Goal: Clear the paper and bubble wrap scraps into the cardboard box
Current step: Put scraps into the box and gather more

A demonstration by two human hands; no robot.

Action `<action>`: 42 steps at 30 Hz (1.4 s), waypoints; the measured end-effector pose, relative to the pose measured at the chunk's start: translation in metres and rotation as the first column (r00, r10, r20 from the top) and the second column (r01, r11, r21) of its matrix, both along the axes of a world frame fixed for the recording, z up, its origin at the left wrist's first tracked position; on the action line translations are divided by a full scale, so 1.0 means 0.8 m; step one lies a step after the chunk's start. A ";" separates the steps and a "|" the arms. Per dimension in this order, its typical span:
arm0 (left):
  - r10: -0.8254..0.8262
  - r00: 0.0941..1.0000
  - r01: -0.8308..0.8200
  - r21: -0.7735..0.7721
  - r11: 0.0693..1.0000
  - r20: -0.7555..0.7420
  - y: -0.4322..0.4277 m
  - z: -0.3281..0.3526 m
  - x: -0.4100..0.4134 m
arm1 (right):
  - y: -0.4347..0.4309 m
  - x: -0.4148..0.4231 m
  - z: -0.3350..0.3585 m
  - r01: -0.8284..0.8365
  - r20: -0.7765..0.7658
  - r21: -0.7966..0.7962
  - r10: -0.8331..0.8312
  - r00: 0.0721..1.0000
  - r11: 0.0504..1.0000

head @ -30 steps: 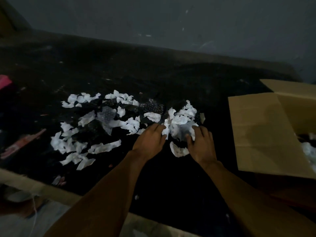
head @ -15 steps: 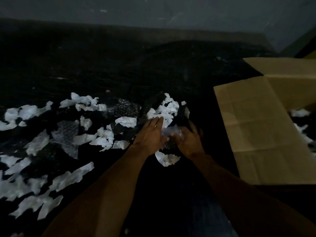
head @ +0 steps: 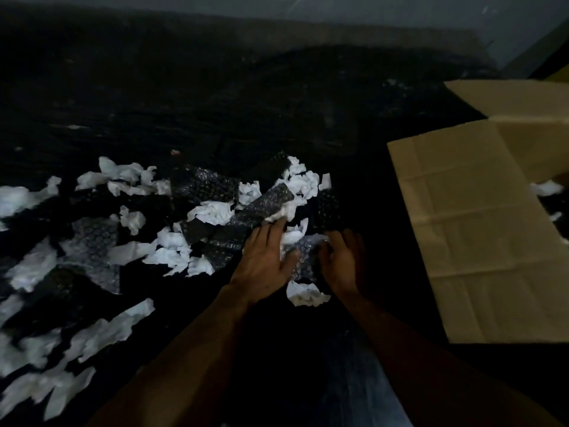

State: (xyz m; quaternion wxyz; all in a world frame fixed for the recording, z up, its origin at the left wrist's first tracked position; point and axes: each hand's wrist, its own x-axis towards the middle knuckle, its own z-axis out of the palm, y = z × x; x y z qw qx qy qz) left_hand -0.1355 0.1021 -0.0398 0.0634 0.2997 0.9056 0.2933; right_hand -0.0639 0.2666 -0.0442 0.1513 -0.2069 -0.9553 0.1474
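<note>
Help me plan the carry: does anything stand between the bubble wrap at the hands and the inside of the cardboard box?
Only the open flap: it lies spread on the right, between the bubble wrap at the left hand and right hand and the inside of the cardboard box. Nothing else visible intervenes.

The desk point(head: 215, 97) is a broad, dark surface, black and faintly streaked. Along its far edge stands a plain grey wall point(head: 338, 10). A tiny pinkish speck point(head: 175, 151) lies on the desk near its middle. Past its far right corner shows a yellowish strip point(head: 558, 76), too dim to identify.
</note>
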 end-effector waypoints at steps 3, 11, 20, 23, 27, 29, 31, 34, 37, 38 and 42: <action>0.046 0.983 -0.052 -0.027 0.998 -0.175 -0.001 0.009 0.002 | 0.000 0.012 -0.008 0.024 0.015 0.076 -0.025 1.000 0.997; 0.132 0.978 -0.144 -0.067 0.987 -0.161 -0.011 -0.005 0.026 | 0.001 0.007 -0.004 -0.096 -0.076 -0.311 0.076 0.994 0.945; 0.071 0.972 -0.096 -0.102 0.990 -0.223 -0.012 -0.010 0.024 | 0.006 0.003 -0.015 0.052 -0.101 -0.459 -0.110 0.989 0.887; 0.081 0.949 -0.127 -0.138 0.982 -0.304 -0.016 -0.014 0.031 | 0.005 0.005 -0.018 0.095 -0.020 -0.467 -0.118 0.993 0.879; 0.077 0.964 -0.085 -0.021 0.996 -0.255 -0.017 -0.019 0.032 | -0.004 -0.011 -0.004 -0.051 -0.101 -0.246 0.027 0.995 0.968; 0.087 0.971 -0.080 0.039 0.996 -0.223 -0.018 -0.020 0.031 | -0.013 -0.022 0.008 -0.148 -0.185 -0.121 0.124 0.975 0.982; 0.094 0.968 -0.072 0.101 0.992 -0.232 -0.019 -0.017 0.032 | -0.022 -0.028 0.018 -0.296 -0.157 -0.079 0.281 0.947 0.952; 0.111 0.949 -0.067 0.154 0.986 -0.296 -0.019 -0.010 0.036 | -0.020 -0.034 0.008 -0.443 0.043 -0.058 0.446 0.894 0.894; 0.094 0.930 -0.040 0.156 0.987 -0.357 -0.020 -0.013 0.037 | -0.019 -0.033 0.003 -0.408 0.019 -0.057 0.410 0.912 0.911; 0.070 0.922 -0.014 0.147 0.989 -0.381 -0.021 -0.016 0.037 | -0.020 -0.031 0.001 -0.393 -0.014 -0.049 0.393 0.919 0.918; 0.001 0.926 0.022 0.055 0.998 -0.379 -0.026 -0.031 0.035 | -0.018 -0.018 -0.012 -0.338 -0.082 -0.028 0.335 0.939 0.941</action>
